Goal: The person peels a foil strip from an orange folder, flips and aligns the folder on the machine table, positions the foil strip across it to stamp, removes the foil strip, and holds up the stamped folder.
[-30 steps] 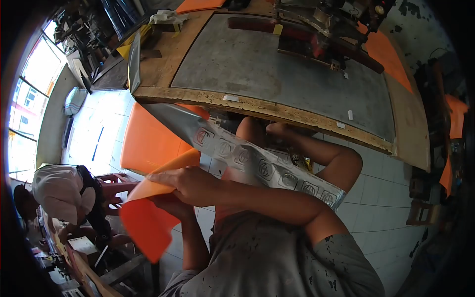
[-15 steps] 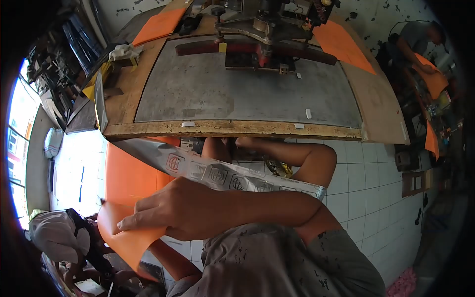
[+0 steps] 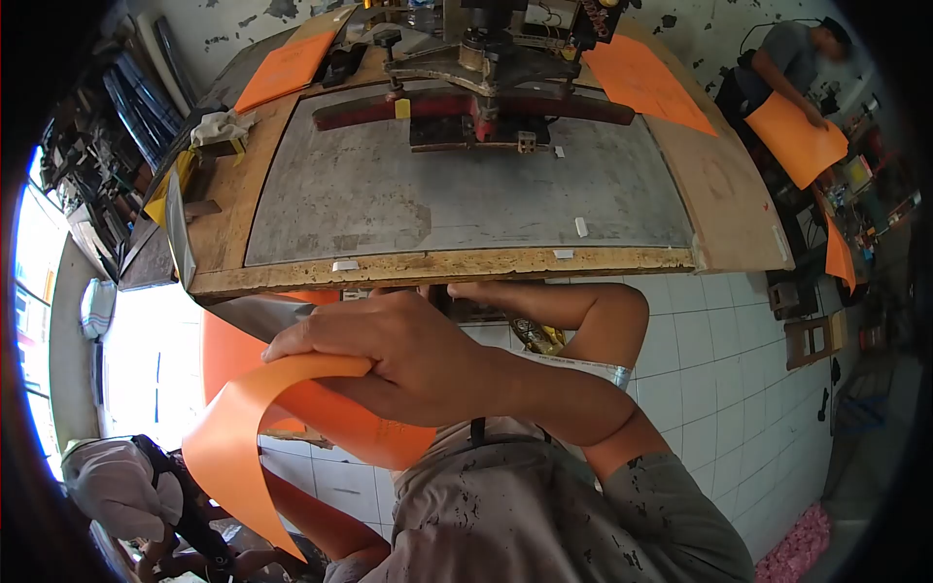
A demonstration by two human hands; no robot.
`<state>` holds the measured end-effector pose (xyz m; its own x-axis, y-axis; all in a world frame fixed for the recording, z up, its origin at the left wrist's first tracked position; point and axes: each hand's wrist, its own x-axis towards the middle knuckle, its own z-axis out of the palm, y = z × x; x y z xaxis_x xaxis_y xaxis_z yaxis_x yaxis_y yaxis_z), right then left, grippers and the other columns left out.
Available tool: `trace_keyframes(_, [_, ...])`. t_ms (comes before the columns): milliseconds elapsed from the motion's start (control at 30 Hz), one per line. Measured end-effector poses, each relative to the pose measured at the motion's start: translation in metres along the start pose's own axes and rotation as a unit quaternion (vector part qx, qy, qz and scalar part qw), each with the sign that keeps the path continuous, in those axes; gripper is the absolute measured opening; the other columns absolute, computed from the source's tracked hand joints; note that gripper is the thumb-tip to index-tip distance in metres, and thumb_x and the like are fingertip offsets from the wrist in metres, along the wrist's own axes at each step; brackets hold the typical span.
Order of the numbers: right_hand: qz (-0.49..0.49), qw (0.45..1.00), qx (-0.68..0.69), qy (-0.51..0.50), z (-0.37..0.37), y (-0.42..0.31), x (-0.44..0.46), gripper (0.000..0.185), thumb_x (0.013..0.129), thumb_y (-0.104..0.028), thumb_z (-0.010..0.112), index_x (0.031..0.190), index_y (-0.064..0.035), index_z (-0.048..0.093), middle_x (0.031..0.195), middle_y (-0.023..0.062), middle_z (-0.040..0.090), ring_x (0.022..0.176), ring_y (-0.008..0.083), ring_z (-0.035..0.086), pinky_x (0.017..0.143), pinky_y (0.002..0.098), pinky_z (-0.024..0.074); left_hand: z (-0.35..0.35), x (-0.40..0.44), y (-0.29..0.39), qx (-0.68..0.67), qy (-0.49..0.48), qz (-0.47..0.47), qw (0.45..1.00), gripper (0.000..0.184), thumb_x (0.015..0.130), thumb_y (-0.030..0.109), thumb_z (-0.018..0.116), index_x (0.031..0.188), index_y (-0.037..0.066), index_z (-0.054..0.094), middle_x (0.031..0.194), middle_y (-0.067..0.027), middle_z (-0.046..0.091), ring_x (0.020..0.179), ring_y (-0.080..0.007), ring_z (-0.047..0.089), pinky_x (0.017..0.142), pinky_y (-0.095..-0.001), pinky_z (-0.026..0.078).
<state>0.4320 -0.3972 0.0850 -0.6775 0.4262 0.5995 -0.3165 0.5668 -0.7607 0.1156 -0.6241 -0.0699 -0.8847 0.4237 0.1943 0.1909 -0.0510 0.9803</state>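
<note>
My right hand [image 3: 389,350] reaches across my body to the left, thumb and fingers closed on the edge of an orange sheet [image 3: 228,437]. The sheet is bent into a curl, one part hanging down at the left and another curving under my hand. My left forearm [image 3: 316,515] runs up behind the hanging part, which hides my left hand. Below the table edge, beyond my right hand, lies a larger orange surface [image 3: 228,340]. A grey plastic sheet [image 3: 262,316] lies over part of it, and my arm covers much of a pale printed strip [image 3: 607,370].
Ahead is a wooden-edged table [image 3: 437,262] with a grey metal plate [image 3: 360,194] and a press-like machine [image 3: 486,73]. Orange sheets lie at its back left [image 3: 287,73] and back right [image 3: 651,83]. Other people [image 3: 121,486] [image 3: 792,68] are at both sides.
My right hand has moved up and slightly right with the orange sheet, which is now more strongly curled. More of the printed strip is covered. The co-worker at right has shifted an orange sheet.
</note>
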Motion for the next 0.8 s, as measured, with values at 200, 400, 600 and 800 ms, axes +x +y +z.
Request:
trace_keyframes(200, [0.003, 0.998, -0.046, 0.039, -0.012, 0.005, 0.0, 0.025, 0.094, -0.012, 0.068, 0.118, -0.0061, 0.07, 0.106, 0.012, 0.075, 0.092, 0.0322, 0.074, 0.08, 0.0398, 0.0568, -0.012, 0.015, 0.004, 0.033, -0.044, 0.0, 0.998, 0.048, 0.104, 0.047, 0.057, 0.122, 0.003, 0.059, 0.112, -0.0077, 0.063, 0.1, -0.017, 0.062, 0.087, -0.0317, 0.05])
trace_keyframes(400, [0.099, 0.989, -0.109, 0.022, -0.043, 0.0, -0.002, 0.018, 0.098, -0.007, 0.065, 0.115, -0.0034, 0.07, 0.104, 0.0133, 0.073, 0.094, 0.0283, 0.072, 0.085, 0.0348, 0.0553, -0.027, 0.035, 0.026, 0.087, -0.098, 0.038, 0.991, 0.046, 0.104, 0.045, 0.058, 0.119, 0.002, 0.06, 0.109, -0.0073, 0.064, 0.096, -0.0162, 0.063, 0.084, -0.0308, 0.051])
trace_keyframes(600, [0.144, 0.986, -0.046, 0.068, -0.094, 0.019, 0.0, 0.022, 0.096, -0.007, 0.069, 0.117, -0.0019, 0.07, 0.107, 0.004, 0.074, 0.1, 0.0137, 0.067, 0.091, 0.0298, 0.0533, 0.011, 0.077, 0.093, 0.123, -0.125, 0.224, 0.959, 0.044, 0.104, 0.044, 0.06, 0.116, 0.002, 0.062, 0.105, -0.007, 0.065, 0.092, -0.0153, 0.063, 0.081, -0.03, 0.052])
trace_keyframes(800, [0.123, 0.981, -0.059, 0.14, -0.131, 0.037, 0.005, 0.023, 0.096, -0.01, 0.071, 0.118, -0.0019, 0.071, 0.106, 0.0028, 0.074, 0.098, 0.0101, 0.066, 0.089, 0.0274, 0.0531, 0.105, 0.098, 0.17, 0.093, -0.195, 0.237, 0.947, 0.044, 0.102, 0.038, 0.063, 0.118, -0.003, 0.066, 0.102, -0.0065, 0.067, 0.092, -0.0133, 0.062, 0.081, -0.0289, 0.049])
